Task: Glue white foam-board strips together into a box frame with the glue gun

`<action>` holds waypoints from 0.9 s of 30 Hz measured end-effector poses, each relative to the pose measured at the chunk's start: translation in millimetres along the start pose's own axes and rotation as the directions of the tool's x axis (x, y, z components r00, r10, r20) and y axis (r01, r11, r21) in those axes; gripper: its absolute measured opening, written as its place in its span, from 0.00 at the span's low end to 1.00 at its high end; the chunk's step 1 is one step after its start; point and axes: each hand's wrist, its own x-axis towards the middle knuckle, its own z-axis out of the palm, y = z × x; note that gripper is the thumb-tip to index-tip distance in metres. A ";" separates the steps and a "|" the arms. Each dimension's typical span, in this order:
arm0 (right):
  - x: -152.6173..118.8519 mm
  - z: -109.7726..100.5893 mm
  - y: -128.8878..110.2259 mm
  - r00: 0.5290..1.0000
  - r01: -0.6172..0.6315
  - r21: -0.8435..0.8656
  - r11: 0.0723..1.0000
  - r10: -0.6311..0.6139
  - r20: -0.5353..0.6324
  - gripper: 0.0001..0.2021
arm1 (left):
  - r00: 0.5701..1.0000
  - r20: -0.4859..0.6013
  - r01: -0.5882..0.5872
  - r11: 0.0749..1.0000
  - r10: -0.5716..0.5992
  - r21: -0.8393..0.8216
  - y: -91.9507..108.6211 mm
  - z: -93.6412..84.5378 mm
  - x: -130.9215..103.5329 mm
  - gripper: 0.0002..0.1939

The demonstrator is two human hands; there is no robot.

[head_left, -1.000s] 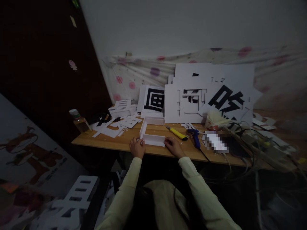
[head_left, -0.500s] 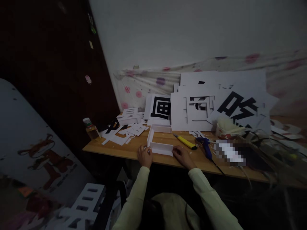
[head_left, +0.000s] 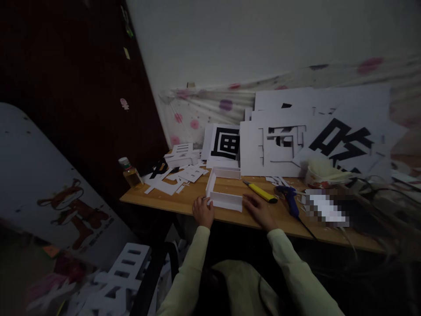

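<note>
A white C-shaped frame of folded board (head_left: 226, 200) lies on the wooden table (head_left: 184, 204), its open side facing right. My left hand (head_left: 203, 212) is closed on the frame's near left corner, fingers bent against its wall. Just off the frame's near right end, my right hand (head_left: 259, 210) rests over the table with its fingers apart and nothing in them. Beyond that hand lie a yellow cutter (head_left: 262, 192) and a blue glue gun (head_left: 290, 202).
White boards (head_left: 272, 149) and a sheet with a black character (head_left: 226, 142) lean on the wall. Cut-out pieces (head_left: 192, 173) and a bottle (head_left: 131, 175) stand left. A bowl (head_left: 325, 177), cables and a dark blurred object lie right.
My right hand has come away from the frame's right end, and its fingers have spread. The left hand stays at the corner. The whole view has shifted slightly.
</note>
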 end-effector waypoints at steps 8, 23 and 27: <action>1.9 1.1 1.2 0.996 -0.045 0.047 0.998 0.048 -0.068 0.23 | 1.000 -0.028 -0.015 1.000 0.015 0.009 2.1 -1.3 0.1 0.10; -14.8 15.8 -16.5 0.965 -0.217 -0.173 0.961 0.184 -0.188 0.13 | 0.999 -0.027 -0.030 0.995 0.033 0.093 -3.7 11.0 -2.6 0.09; -24.6 5.7 -1.2 0.971 -0.231 -0.243 0.942 0.209 -0.112 0.10 | 0.994 -0.062 -0.085 0.987 0.094 0.138 -4.4 13.2 -5.3 0.10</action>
